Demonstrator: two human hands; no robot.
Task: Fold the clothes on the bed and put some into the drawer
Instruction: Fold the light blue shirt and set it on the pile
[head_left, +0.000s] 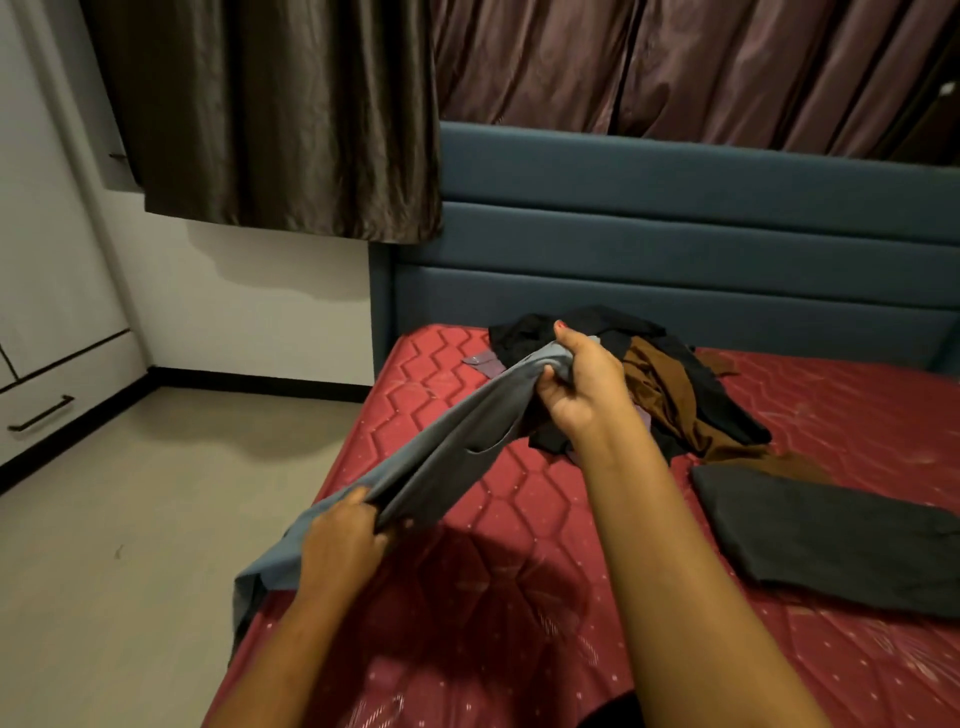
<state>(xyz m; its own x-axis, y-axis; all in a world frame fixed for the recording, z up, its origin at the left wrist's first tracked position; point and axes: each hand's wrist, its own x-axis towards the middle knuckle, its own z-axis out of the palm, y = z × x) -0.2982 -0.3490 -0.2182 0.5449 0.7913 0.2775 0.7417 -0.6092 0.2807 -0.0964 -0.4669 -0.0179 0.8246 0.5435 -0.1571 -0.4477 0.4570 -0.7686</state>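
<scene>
A grey-blue garment (441, 441) is stretched in the air above the red mattress (493, 597). My right hand (582, 384) grips its far end, bunched in the fingers. My left hand (343, 540) grips the near end, and a loose tail of the cloth hangs past the bed's left edge. Behind my right hand lies a pile of unfolded clothes (670, 395), black and brown with a bit of purple. A folded dark garment (831, 535) lies flat on the mattress at the right.
A blue padded headboard (675, 249) stands behind the bed, with curtains above it. At the far left is a white cabinet with a drawer and a dark handle (41, 413). Beige floor (130, 519) runs along the bed's left side.
</scene>
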